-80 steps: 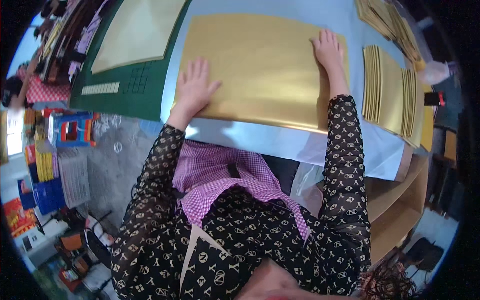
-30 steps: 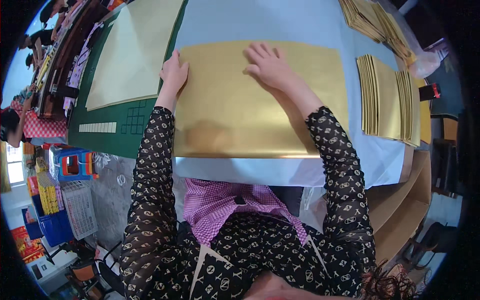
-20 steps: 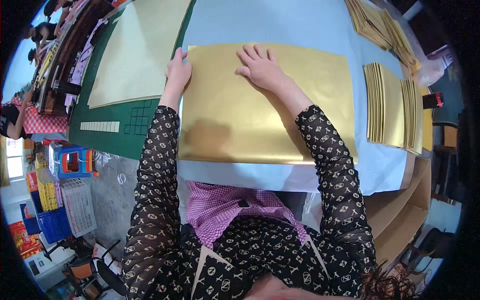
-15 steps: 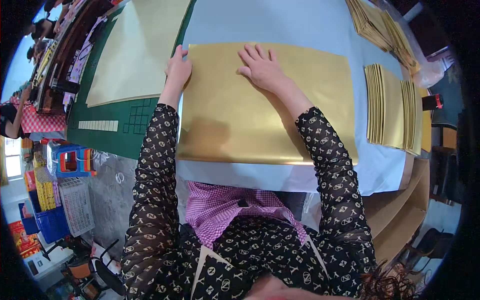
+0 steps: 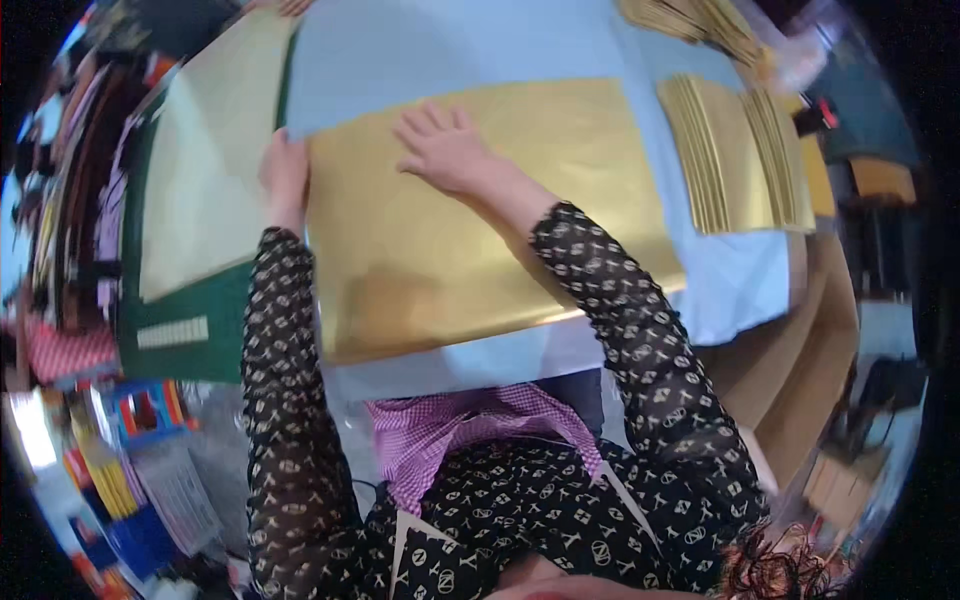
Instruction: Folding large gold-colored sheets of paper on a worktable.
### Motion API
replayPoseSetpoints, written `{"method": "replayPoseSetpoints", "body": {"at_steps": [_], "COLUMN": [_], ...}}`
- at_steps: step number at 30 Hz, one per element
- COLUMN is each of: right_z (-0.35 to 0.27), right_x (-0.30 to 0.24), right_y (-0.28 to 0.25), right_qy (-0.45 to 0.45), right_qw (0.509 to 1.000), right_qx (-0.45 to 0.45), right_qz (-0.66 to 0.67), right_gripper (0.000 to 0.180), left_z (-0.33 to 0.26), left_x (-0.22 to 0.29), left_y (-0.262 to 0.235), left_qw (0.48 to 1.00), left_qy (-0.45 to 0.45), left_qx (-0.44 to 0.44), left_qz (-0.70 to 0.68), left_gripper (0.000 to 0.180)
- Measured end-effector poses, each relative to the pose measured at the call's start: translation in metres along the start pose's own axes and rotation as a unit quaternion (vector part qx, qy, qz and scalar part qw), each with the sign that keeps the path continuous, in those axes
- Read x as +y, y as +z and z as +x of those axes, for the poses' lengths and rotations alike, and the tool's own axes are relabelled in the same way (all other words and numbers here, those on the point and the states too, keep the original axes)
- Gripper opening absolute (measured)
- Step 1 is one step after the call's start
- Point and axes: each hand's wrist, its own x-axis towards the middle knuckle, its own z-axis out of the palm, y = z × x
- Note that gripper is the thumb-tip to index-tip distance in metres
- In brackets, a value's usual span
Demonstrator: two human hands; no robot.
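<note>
A large gold sheet (image 5: 480,260) lies flat on the pale blue cloth-covered table (image 5: 440,45) before me. My right hand (image 5: 445,155) rests palm down on its upper part, fingers spread. At the sheet's upper left edge is my left hand (image 5: 285,172); its fingers are blurred and partly hidden, so their grip does not show clearly. Left of that hand, pale cream sheets (image 5: 210,160) lie on a green cutting mat (image 5: 225,285).
Folded gold pieces (image 5: 735,150) stand in bundles at the right, with more gold bundles (image 5: 690,20) beyond. An open cardboard box (image 5: 790,370) sits below the table's right side. Another person's hand (image 5: 295,6) shows at the far left. Crates and baskets (image 5: 175,490) stand lower left.
My view has turned, so the table appears tilted and shifted left. Both hands keep about the same places on the gold sheet. Another person's hand has come into view at the far left.
</note>
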Motion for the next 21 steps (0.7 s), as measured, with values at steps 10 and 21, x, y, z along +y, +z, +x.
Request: {"method": "replayPoseSetpoints", "body": {"at_steps": [10, 21], "right_z": [-0.014, -0.014], "right_x": [0.014, 0.012], "right_y": [0.010, 0.014], "right_qy": [0.005, -0.002], "right_qw": [0.998, 0.991], "right_qx": [0.060, 0.135], "right_qz": [0.015, 0.012], "right_gripper": [0.058, 0.057], "left_z": [-0.013, -0.058], "left_x": [0.033, 0.061], "left_y": [0.004, 0.020], "left_qw": [0.991, 0.957], "left_qy": [0.108, 0.197], "left_qx": [-0.006, -0.130], "left_qz": [0.079, 0.168], "left_gripper": [0.038, 0.057]}}
